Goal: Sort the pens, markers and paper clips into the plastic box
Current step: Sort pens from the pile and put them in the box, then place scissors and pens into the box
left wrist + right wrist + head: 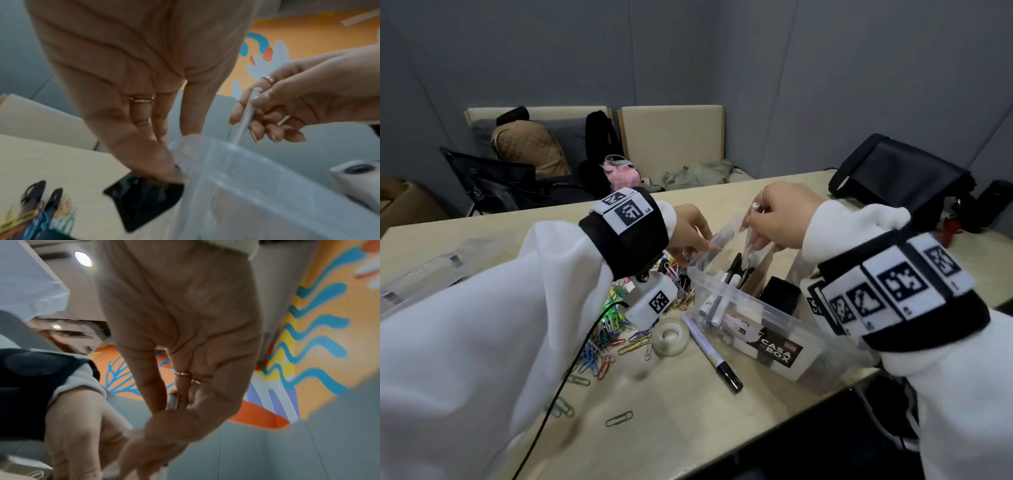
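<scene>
A clear plastic box labelled CASA BOX stands at the table's centre right with several markers and pens in it. My left hand grips the box's far left corner; in the left wrist view its fingers sit on the box wall. My right hand holds a white pen upright over the box, its lower end inside. The same pen shows in the right hand's fingers, and its end shows in the right wrist view. Coloured paper clips lie heaped left of the box.
A white marker with a black cap and a tape roll lie in front of the box. A black binder clip sits beside its corner. A clear lid rests far left, a black bag far right.
</scene>
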Demonstrator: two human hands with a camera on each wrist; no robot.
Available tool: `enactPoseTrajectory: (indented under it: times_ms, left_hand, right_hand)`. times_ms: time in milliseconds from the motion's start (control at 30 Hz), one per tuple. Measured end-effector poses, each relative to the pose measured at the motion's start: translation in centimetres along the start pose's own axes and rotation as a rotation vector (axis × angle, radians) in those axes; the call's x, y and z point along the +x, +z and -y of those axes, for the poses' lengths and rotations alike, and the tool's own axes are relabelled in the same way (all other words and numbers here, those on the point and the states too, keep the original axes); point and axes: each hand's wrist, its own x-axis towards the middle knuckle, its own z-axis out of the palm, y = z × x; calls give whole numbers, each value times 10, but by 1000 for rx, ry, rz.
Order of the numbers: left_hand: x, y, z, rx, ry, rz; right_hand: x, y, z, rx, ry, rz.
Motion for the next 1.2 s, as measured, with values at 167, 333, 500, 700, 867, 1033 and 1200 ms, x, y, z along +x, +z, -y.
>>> enactPoseTrajectory:
  times_ms: [167, 333, 500, 700, 867, 1033, 1200]
  left_hand:
    - [-4, 6, 6, -42, 26, -17]
    - [-7, 7, -1, 16, 36, -35]
    - [-10, 13, -3, 42, 57, -86]
    - [-16, 21, 2, -50, 25, -142]
    - [-25, 23, 4, -160, -9, -165]
    - [-23, 25, 8, -249, -3, -177]
    - [-11, 28, 5, -281, 14, -210]
  right_hand:
    - [-32, 5, 18, -262, -69, -209]
    - [-52, -15, 29, -208, -154, -294]
    - [-51, -12, 28, -122, -129, -260]
    - [-41, 26, 15, -15, 22, -329]
    - [-27, 64, -3, -43, 150, -398]
    - [-16, 88, -14, -76, 133, -376]
    - [0, 85, -22, -75, 137, -334]
